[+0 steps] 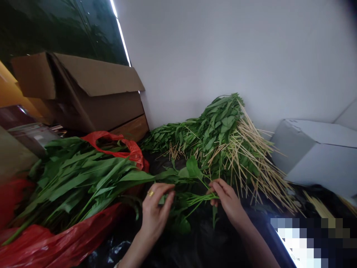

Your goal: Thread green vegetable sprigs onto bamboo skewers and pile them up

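Observation:
My right hand (225,199) pinches the thin stems of a small bunch of leafy greens (196,199), whose leaves point left, toward my other hand. My left hand (157,204), with a gold ring on one finger, is curled around the leafy end of the bunch, thumb and fingertips close together. A broad rounded leaf (193,168) stands up above the stems. Left of my hands, an open red plastic bag (75,238) holds long loose green leaves (92,171). Beyond my right hand lies a heap of greens (220,119) on thin wooden skewers (251,160).
Black plastic sheeting (206,245) covers the work surface. An open cardboard box (100,78) stands back left, a white box (318,152) at right. A lit screen (287,243), partly pixelated, is at lower right, near more skewers (320,204). A pale wall (223,48) rises behind.

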`<state>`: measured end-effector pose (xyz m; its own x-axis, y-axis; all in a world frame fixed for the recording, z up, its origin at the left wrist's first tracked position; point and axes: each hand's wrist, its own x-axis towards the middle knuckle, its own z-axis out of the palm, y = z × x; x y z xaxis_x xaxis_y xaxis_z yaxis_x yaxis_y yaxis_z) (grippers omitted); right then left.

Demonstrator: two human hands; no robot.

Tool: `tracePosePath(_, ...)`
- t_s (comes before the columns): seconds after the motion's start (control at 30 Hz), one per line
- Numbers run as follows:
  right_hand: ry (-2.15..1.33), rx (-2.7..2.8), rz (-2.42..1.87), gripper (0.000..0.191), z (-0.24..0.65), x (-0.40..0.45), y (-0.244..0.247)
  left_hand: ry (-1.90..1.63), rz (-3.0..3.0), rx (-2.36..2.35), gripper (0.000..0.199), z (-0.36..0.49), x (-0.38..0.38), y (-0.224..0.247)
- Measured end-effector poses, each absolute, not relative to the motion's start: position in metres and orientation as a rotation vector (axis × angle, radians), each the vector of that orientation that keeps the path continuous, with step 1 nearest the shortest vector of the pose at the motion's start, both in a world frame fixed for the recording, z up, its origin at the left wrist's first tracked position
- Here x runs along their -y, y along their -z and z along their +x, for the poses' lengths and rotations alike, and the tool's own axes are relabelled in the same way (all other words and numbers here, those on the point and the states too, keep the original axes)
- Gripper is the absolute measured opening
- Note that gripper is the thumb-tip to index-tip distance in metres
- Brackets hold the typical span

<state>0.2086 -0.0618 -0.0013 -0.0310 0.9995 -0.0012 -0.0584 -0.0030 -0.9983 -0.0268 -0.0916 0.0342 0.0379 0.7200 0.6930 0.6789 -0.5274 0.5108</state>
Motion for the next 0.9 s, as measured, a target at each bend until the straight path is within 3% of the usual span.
tracePosePath(0.17,-1.331,1.133,-1.101,0.048,0.204,0.062,-0.001,-1.068,2.608,-1.321,0.024,0.001,0.086,-0.022)
tracePosePath(0.3,-1.389,1.065,-1.058,0.051,0.206,0.061,0.001,-0.813,2.672,-1.328,0.01,0.009,0.078,-0.014)
tracePosePath(0.47,-1.494,1.055,-0.964,0.041,0.21,0.06,0.0,-0.886,2.591,-1.404,0.014,0.003,0.076,-0.011)
tracePosePath(0.7,-1.366,1.323,-1.012,0.034,0.208,0.064,-0.005,-0.943,2.49,-1.469,0.013,0.003,0.075,-0.015)
tracePosePath(0.9,-1.346,1.378,-0.995,0.031,0.206,0.063,-0.003,-1.207,2.438,-1.506,0.022,0.022,0.074,-0.021)
